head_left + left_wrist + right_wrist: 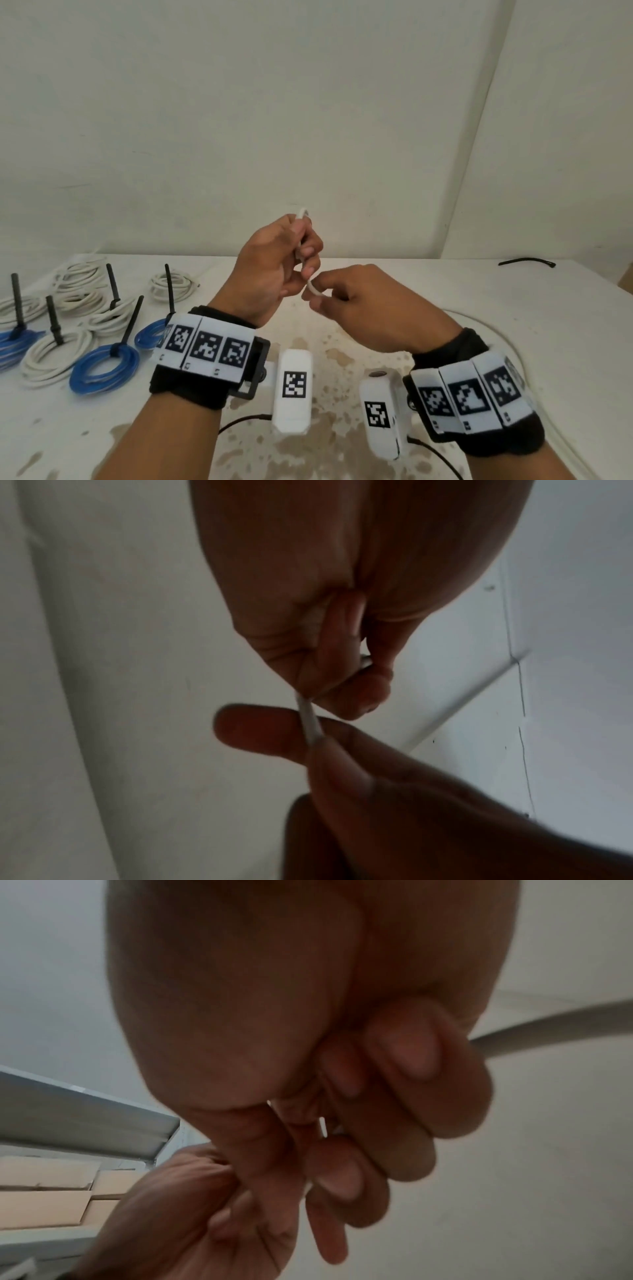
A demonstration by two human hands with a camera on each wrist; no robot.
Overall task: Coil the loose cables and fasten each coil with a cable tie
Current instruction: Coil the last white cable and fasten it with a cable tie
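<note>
A thin white cable [302,236] is held raised above the stained white counter [445,291], gripped in the curled left hand [274,270] and pinched lower down by the right hand [363,308]; its coiling appears barely begun. On the counter's left, several white and blue coils [102,368] are already fastened with black cable ties [54,320], and one loose black tie [525,262] is left far right

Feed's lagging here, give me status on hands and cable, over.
Left hand and right hand both pinching a white cable, held above the table. No coil formed yet. Finished tied coils sit left; nothing in the way.
</note>
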